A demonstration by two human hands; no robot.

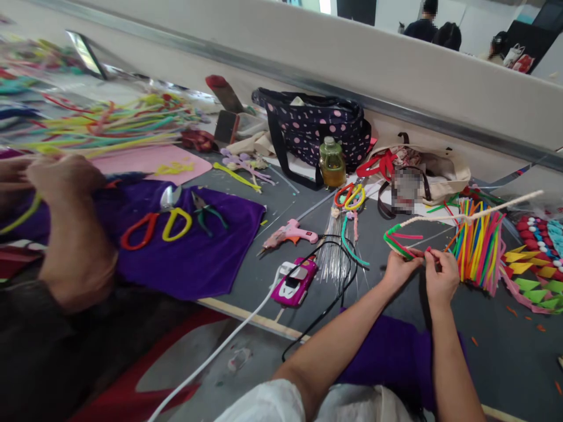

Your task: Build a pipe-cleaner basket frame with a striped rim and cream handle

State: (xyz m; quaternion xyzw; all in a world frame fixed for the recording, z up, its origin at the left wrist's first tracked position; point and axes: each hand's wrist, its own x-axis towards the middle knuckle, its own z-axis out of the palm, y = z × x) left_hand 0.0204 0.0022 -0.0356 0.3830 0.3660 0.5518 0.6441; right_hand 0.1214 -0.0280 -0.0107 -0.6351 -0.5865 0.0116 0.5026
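Over the right side of the table, my left hand (403, 268) is closed on a bent fuzzy stem (387, 235). Green and pink strands cover its bend, and a long cream length (475, 215) points up to the right. My right hand (441, 274) sits close beside the left one, thumb and finger pinching the pink end of a strand. The fingertips partly hide how the strands join. Just right of my hands lies a bundle of coloured stems (479, 246) in yellow, orange, green and pink.
Left of my arms are a pink glue gun (290, 232), a car-shaped power strip (295, 282) with cables, and clear sticks (336, 252). Scissors (169, 208) and pliers (209, 212) rest on purple cloth (189, 264). A co-worker's hand (65, 176) works at far left. Behind stand a bottle (333, 165) and bag (312, 126).
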